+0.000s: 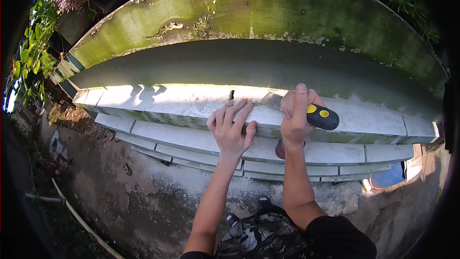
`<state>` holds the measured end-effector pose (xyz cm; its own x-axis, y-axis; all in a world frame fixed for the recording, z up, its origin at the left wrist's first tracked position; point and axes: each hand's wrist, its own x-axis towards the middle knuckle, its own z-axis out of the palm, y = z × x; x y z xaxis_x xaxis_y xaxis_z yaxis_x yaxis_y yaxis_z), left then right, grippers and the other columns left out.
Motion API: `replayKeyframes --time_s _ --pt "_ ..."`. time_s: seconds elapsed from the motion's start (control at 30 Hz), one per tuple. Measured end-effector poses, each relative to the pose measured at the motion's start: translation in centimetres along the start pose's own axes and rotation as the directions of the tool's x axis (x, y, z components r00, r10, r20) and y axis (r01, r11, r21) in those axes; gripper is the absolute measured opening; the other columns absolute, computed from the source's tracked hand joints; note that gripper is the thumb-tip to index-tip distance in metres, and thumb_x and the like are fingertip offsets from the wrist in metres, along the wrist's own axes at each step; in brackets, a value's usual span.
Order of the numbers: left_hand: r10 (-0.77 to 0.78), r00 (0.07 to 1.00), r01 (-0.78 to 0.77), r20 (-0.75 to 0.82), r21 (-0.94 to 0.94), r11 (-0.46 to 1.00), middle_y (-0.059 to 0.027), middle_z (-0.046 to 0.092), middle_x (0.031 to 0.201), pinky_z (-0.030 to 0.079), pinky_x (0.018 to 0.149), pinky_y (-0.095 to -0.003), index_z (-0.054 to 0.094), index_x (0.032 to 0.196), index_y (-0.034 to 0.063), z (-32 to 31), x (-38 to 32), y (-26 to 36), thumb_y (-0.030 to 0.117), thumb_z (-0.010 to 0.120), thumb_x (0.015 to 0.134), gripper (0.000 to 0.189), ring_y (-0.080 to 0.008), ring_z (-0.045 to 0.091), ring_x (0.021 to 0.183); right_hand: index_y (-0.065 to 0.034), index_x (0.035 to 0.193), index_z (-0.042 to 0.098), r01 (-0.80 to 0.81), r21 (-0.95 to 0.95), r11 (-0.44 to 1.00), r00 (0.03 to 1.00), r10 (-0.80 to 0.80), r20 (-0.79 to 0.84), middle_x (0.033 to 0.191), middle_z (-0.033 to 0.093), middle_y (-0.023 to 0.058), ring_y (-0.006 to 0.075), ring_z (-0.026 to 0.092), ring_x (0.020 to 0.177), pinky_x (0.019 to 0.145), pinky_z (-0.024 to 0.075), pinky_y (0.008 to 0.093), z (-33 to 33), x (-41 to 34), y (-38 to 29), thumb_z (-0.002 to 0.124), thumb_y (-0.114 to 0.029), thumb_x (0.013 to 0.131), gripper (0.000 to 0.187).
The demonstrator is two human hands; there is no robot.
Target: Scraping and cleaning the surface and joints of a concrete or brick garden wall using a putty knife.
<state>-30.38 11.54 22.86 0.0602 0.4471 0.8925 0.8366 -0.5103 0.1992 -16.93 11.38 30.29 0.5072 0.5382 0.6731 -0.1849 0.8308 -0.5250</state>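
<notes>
My right hand (297, 117) grips a scraper by its black handle with yellow spots (325, 118). The scraper's flat metal blade (271, 100) points left and lies against the pale top of a long masonry ledge (187, 102). Just left of the blade, my left hand (231, 120) rests on the ledge's front edge with its fingers apart, holding nothing. A dark notch (231, 95) shows in the ledge above its fingertips. Pale dust coats the left fingers. A dark red rounded object (280, 150), partly hidden by my right wrist, sits below the ledge.
Behind the ledge rises a green-stained wall (273, 10) with peeling patches. Pale blocks (309, 153) are stepped below it. A blue container (388, 176) is at the right. A sandal (126, 169) and a long pole (81, 219) lie on the ground at left.
</notes>
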Motion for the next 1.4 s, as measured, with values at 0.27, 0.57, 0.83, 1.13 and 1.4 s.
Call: replayKeyframes --time_s 0.27,0.57,0.83,1.13,1.4 --pt "0.008 1.000 -0.008 -0.024 -0.024 1.000 0.0028 0.069 0.118 0.029 0.103 -0.0372 0.074 0.114 0.0186 -0.1 0.1 0.1 0.041 0.052 0.097 0.035 -0.0190 0.057 0.114 -0.0111 0.067 0.035 0.116 -0.077 0.990 0.992 -0.119 -0.037 0.051 0.032 -0.0048 0.0057 0.029 0.042 0.041 0.0258 0.0266 -0.4 -1.3 -0.9 0.052 -0.004 0.100 0.038" --pt "0.016 0.999 -0.018 -0.051 -0.048 0.999 0.0018 0.067 0.118 0.030 0.103 -0.0373 0.072 0.116 0.0172 -0.4 -0.1 -0.2 0.037 0.056 0.096 0.033 -0.0196 0.056 0.115 -0.0111 0.062 0.031 0.086 -0.159 0.984 0.995 -0.092 -0.031 0.051 0.036 -0.0029 0.0054 0.031 0.044 0.043 0.0246 0.0260 -0.4 -2.9 -1.6 0.053 -0.001 0.098 0.043" --pt "0.020 0.999 -0.023 -0.035 -0.095 0.995 -0.0005 0.066 0.121 0.031 0.106 -0.0391 0.070 0.119 0.0157 -0.7 0.1 0.1 0.033 0.059 0.093 0.034 -0.0218 0.055 0.118 -0.0092 0.060 0.035 0.266 -0.449 0.853 0.956 -0.293 0.009 0.050 0.043 -0.0003 0.0066 0.038 0.045 0.043 0.0275 0.0265 0.5 -2.9 0.7 0.058 -0.003 0.096 0.043" --pt "0.031 0.999 -0.034 -0.021 -0.143 0.989 -0.0029 0.064 0.123 0.033 0.107 -0.0421 0.068 0.122 0.0140 -0.9 -0.2 -0.4 0.031 0.066 0.088 0.038 -0.0248 0.054 0.120 -0.0053 0.054 0.043 0.158 -0.377 0.912 0.981 -0.188 -0.044 0.046 0.051 0.0022 0.0084 0.047 0.043 0.044 0.0358 0.0283 0.4 -4.3 -1.6 0.063 -0.007 0.093 0.044" --pt "0.028 0.999 -0.031 -0.021 -0.167 0.985 -0.0024 0.064 0.123 0.032 0.106 -0.0404 0.069 0.121 0.0139 -1.6 -0.6 -0.8 0.028 0.063 0.090 0.035 -0.0226 0.054 0.120 -0.0044 0.054 0.043 0.203 -0.441 0.874 0.973 -0.232 -0.013 0.046 0.050 0.0028 0.0085 0.045 0.043 0.044 0.0338 0.0286 0.8 -4.5 -1.3 0.062 -0.006 0.093 0.044"
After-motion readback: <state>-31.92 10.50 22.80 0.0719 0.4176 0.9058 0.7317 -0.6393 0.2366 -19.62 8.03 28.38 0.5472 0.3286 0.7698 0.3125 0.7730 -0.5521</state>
